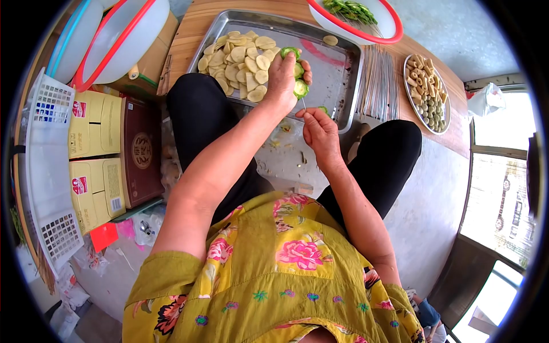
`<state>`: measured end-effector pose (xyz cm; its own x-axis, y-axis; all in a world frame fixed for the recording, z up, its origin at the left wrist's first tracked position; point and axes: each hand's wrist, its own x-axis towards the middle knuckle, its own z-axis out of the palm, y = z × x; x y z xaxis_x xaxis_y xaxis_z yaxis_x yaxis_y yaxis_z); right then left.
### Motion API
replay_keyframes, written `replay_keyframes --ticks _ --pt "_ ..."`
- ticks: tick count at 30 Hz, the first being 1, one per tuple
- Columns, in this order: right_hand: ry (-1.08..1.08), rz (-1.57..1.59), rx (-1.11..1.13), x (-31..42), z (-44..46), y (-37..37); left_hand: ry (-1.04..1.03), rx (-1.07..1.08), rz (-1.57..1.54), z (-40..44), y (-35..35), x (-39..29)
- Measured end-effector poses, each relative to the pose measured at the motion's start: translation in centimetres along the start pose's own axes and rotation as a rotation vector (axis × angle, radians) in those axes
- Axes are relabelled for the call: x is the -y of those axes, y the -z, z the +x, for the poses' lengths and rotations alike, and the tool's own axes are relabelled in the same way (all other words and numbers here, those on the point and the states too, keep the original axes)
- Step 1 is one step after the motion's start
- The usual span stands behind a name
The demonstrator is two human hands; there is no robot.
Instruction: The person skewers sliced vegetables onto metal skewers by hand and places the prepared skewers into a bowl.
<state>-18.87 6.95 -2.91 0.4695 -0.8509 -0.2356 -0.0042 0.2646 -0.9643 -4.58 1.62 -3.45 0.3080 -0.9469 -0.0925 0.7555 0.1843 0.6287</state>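
Observation:
My left hand (283, 83) is closed around several round green vegetable slices (301, 89), pale in the middle; they may be cucumber, though I cannot be sure. My right hand (322, 136), fingers pinched, grips a thin skewer (303, 103) that points up at the lowest slice. Part of another green slice (323, 110) shows just above the right hand's fingers. Both hands are at the near edge of a metal tray (260, 17). A heap of pale potato slices (243, 63) lies in its left half, and one separate slice (330, 40) lies at the far right.
Loose skewers (378, 83) lie right of the tray. Beyond them, an oval plate (409, 86) holds tan tube-shaped pieces and small round balls. A red-rimmed bowl (394, 34) holds skewered green vegetables. Boxes (94, 126) and a white crate (48, 171) stand at left.

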Motion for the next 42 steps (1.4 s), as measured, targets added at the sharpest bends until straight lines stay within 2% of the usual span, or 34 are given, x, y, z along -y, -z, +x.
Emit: replay_keyframes --ticks 14,23,25,34,42 --pt "-0.029 0.03 -0.015 -0.3 0.5 0.1 0.009 -0.026 0.013 0.0 0.2 0.9" --pt "-0.007 0.016 -0.025 0.7 1.1 0.3 0.049 -0.07 -0.022 -0.2 -0.9 1.0" --pt "0.057 0.008 -0.012 0.4 1.2 0.2 0.069 -0.065 -0.023 -0.2 -0.7 0.9" --pt "0.061 -0.034 0.008 0.5 0.2 -0.4 0.025 -0.147 -0.07 0.9 -0.1 0.1" --pt "0.043 -0.102 -0.02 0.6 -0.1 -0.3 0.03 -0.079 -0.026 0.5 -0.2 -0.2"
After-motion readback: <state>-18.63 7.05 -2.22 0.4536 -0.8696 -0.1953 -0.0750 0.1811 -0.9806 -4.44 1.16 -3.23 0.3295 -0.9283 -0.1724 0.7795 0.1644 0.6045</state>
